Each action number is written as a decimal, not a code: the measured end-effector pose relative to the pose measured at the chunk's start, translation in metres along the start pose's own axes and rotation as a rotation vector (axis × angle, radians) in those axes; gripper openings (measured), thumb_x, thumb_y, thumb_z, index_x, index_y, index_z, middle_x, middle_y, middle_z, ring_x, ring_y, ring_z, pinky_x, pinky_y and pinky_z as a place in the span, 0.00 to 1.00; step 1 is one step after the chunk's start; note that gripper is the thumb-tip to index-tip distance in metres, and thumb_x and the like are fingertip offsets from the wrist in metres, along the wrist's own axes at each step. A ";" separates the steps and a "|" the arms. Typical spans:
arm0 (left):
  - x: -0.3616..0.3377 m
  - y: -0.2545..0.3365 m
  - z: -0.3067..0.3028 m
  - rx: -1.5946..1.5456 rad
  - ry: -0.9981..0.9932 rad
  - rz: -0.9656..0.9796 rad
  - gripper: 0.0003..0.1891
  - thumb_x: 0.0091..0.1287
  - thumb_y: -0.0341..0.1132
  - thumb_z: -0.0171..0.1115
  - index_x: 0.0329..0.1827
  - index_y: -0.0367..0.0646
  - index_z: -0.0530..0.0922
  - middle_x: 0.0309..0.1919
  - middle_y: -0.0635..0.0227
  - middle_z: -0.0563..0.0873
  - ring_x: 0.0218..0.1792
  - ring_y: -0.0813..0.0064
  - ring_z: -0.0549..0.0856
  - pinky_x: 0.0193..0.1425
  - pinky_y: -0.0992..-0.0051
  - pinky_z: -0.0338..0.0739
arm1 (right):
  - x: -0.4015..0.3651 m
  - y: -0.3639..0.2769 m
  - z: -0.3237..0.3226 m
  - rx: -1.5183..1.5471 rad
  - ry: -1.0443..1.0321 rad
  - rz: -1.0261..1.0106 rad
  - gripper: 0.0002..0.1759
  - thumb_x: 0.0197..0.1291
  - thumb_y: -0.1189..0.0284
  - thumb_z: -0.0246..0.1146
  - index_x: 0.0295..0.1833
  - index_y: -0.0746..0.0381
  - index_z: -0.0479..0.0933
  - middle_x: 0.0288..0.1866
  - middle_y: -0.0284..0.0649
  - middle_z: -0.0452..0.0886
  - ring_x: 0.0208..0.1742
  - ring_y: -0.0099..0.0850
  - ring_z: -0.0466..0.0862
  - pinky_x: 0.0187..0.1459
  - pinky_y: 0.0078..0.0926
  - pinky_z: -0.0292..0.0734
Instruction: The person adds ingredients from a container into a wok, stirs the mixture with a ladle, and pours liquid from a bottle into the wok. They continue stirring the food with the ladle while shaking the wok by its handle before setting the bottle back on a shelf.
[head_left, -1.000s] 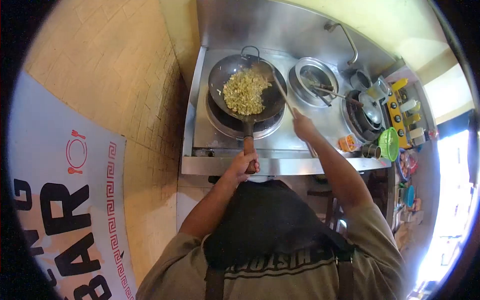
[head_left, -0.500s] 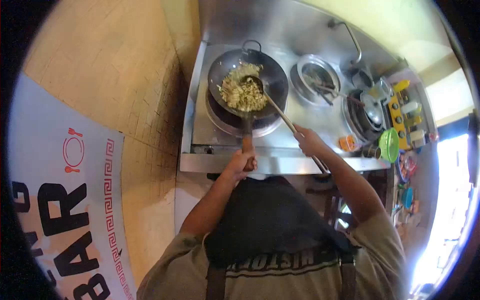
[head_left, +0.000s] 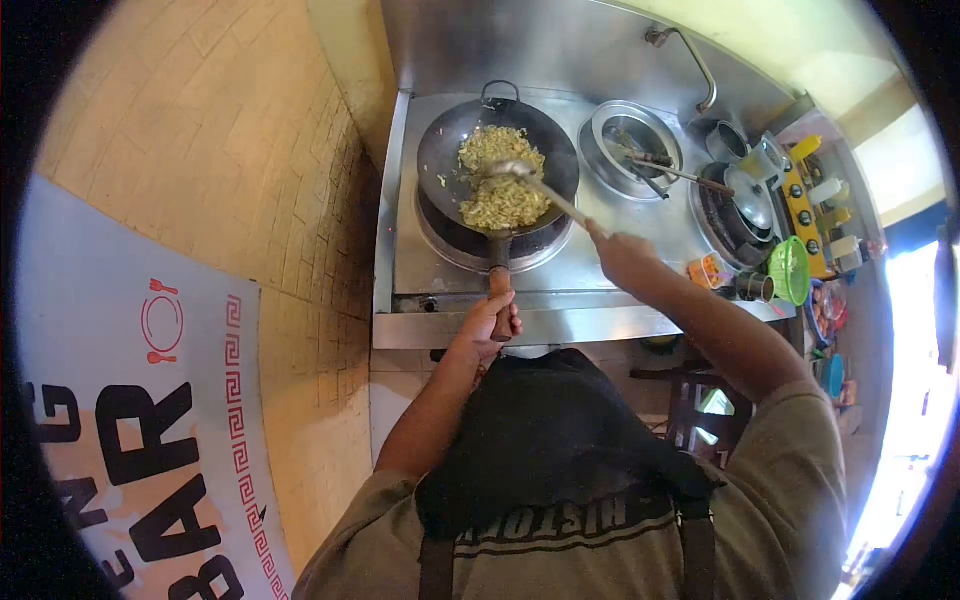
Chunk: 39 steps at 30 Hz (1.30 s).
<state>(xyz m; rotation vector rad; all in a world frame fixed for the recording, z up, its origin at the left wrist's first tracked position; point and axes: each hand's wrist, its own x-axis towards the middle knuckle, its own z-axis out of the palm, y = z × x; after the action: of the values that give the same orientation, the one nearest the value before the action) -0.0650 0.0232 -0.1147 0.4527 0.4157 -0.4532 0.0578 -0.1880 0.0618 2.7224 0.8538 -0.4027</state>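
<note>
- I see the left hand [head_left: 490, 320] wrapped round the wooden handle [head_left: 500, 277], likely steadying the wok [head_left: 437, 150].
- Right hand [head_left: 628, 258] grips ladle [head_left: 558, 203], apparently for reach over food [head_left: 502, 207].

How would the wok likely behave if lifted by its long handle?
The wok should stay stiff, as it looks metal. It may feel front-heavy, since the food sits well beyond the long handle. Its loose pieces could slide on the sloping sides if tilted.
</note>
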 end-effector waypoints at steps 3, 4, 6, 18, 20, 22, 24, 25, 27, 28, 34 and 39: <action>-0.004 0.004 0.008 0.018 0.039 -0.016 0.08 0.65 0.37 0.62 0.35 0.44 0.73 0.25 0.69 0.77 0.24 0.71 0.79 0.28 0.67 0.77 | 0.058 -0.018 0.031 0.171 0.097 0.054 0.28 0.63 0.73 0.49 0.69 0.67 0.57 0.29 0.50 0.82 0.30 0.38 0.85 0.25 0.38 0.79; -0.006 0.006 0.011 0.007 0.041 -0.052 0.08 0.64 0.36 0.62 0.34 0.44 0.73 0.24 0.69 0.77 0.23 0.71 0.78 0.28 0.67 0.77 | 0.062 -0.030 0.027 0.217 0.106 0.071 0.28 0.63 0.73 0.49 0.68 0.68 0.58 0.29 0.50 0.82 0.29 0.37 0.85 0.24 0.37 0.78; -0.009 0.020 0.016 -0.015 0.047 -0.121 0.08 0.63 0.35 0.62 0.33 0.43 0.72 0.22 0.69 0.76 0.22 0.71 0.78 0.27 0.68 0.76 | 0.011 -0.049 0.020 0.071 0.107 -0.086 0.27 0.63 0.73 0.49 0.67 0.68 0.58 0.28 0.50 0.82 0.27 0.38 0.85 0.23 0.37 0.78; -0.156 0.032 0.123 0.032 0.067 -0.208 0.07 0.64 0.30 0.56 0.28 0.40 0.72 0.18 0.69 0.74 0.19 0.73 0.75 0.24 0.71 0.73 | -0.145 -0.012 -0.097 0.165 -0.361 -0.052 0.42 0.53 0.79 0.58 0.74 0.60 0.49 0.38 0.59 0.80 0.39 0.53 0.83 0.41 0.48 0.76; -0.161 -0.003 0.100 0.153 0.017 -0.159 0.09 0.65 0.33 0.54 0.27 0.41 0.71 0.17 0.69 0.72 0.19 0.74 0.75 0.25 0.72 0.71 | -0.128 -0.022 -0.076 0.275 -0.276 -0.046 0.41 0.57 0.76 0.55 0.75 0.60 0.46 0.40 0.59 0.80 0.41 0.52 0.82 0.43 0.49 0.75; -0.152 0.010 0.111 0.051 -0.059 -0.123 0.10 0.65 0.33 0.53 0.25 0.42 0.71 0.17 0.70 0.72 0.19 0.75 0.74 0.25 0.73 0.71 | -0.120 -0.008 -0.048 0.184 -0.248 -0.107 0.40 0.59 0.74 0.54 0.75 0.62 0.46 0.40 0.59 0.80 0.41 0.52 0.82 0.43 0.49 0.75; -0.145 0.024 0.120 0.249 -0.059 -0.082 0.08 0.64 0.32 0.54 0.27 0.42 0.70 0.18 0.71 0.72 0.19 0.76 0.73 0.25 0.75 0.70 | -0.130 -0.017 -0.086 0.139 -0.422 -0.036 0.41 0.58 0.72 0.57 0.74 0.64 0.45 0.40 0.61 0.80 0.43 0.53 0.82 0.45 0.48 0.75; -0.123 0.025 0.109 0.360 -0.089 -0.043 0.07 0.64 0.32 0.54 0.28 0.42 0.70 0.18 0.71 0.72 0.20 0.76 0.73 0.25 0.76 0.70 | -0.117 -0.004 -0.062 0.156 -0.295 -0.112 0.40 0.59 0.73 0.55 0.75 0.61 0.45 0.39 0.61 0.80 0.42 0.52 0.82 0.44 0.48 0.76; -0.156 -0.001 0.090 0.397 0.012 -0.126 0.07 0.64 0.32 0.54 0.28 0.42 0.70 0.18 0.71 0.72 0.19 0.77 0.73 0.24 0.76 0.70 | -0.135 -0.018 -0.017 0.207 -0.241 -0.185 0.37 0.60 0.74 0.54 0.73 0.62 0.47 0.37 0.60 0.80 0.39 0.50 0.83 0.42 0.47 0.77; -0.159 0.007 0.106 0.354 0.058 -0.121 0.08 0.64 0.33 0.54 0.28 0.43 0.71 0.17 0.72 0.72 0.18 0.77 0.72 0.24 0.76 0.69 | -0.132 -0.016 -0.030 0.133 -0.202 -0.169 0.35 0.61 0.74 0.54 0.72 0.65 0.49 0.34 0.58 0.80 0.37 0.49 0.83 0.40 0.47 0.77; -0.137 0.014 0.066 0.302 -0.124 -0.049 0.10 0.65 0.36 0.54 0.25 0.45 0.72 0.14 0.72 0.71 0.14 0.78 0.71 0.22 0.76 0.68 | -0.129 -0.033 -0.064 0.169 -0.252 0.003 0.37 0.61 0.75 0.50 0.76 0.52 0.46 0.38 0.57 0.81 0.36 0.51 0.83 0.42 0.48 0.77; -0.142 -0.019 0.053 0.347 -0.049 -0.069 0.15 0.67 0.41 0.52 0.22 0.45 0.70 0.14 0.71 0.72 0.16 0.77 0.71 0.21 0.75 0.66 | -0.124 -0.042 -0.024 0.199 -0.238 -0.042 0.39 0.59 0.78 0.51 0.76 0.56 0.46 0.31 0.58 0.81 0.35 0.51 0.84 0.39 0.49 0.77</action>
<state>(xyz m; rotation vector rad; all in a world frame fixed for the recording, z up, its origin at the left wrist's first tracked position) -0.1765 0.0272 -0.0102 0.7627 0.3060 -0.6052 -0.0604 -0.2104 0.1188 2.7591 0.8463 -0.8430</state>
